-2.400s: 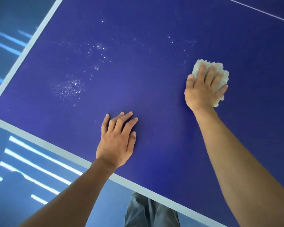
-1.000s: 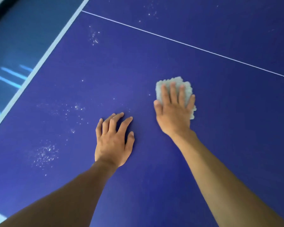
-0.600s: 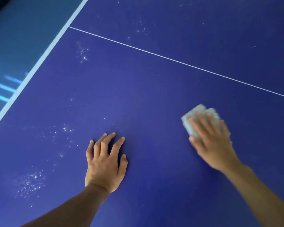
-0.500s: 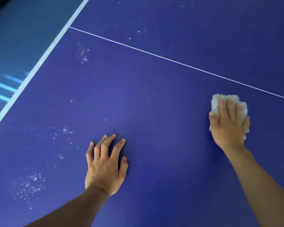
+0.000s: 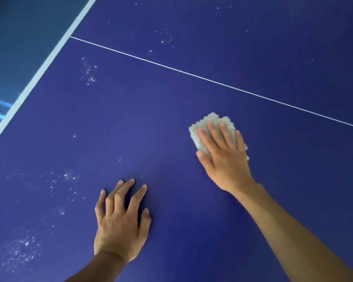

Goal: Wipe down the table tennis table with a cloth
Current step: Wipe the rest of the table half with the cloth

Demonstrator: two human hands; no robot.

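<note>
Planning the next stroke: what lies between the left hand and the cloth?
In the head view, only blue tabletop between left hand and cloth, barring faint specks.

Single head cam, worn by person, looked fwd + steeply down onto table (image 5: 181, 106) top. Wide-angle, close range: both forearms entered from bottom edge. Left hand (image 5: 120, 222) sat low centre, right hand (image 5: 224, 159) on cloth (image 5: 211, 121) mid-frame. View skewed: white edge band (image 5: 50, 58) ran diagonally at upper left w/ floor (image 5: 18, 37) beyond, thin white line (image 5: 192, 75) slanted across upper frame.
</note>
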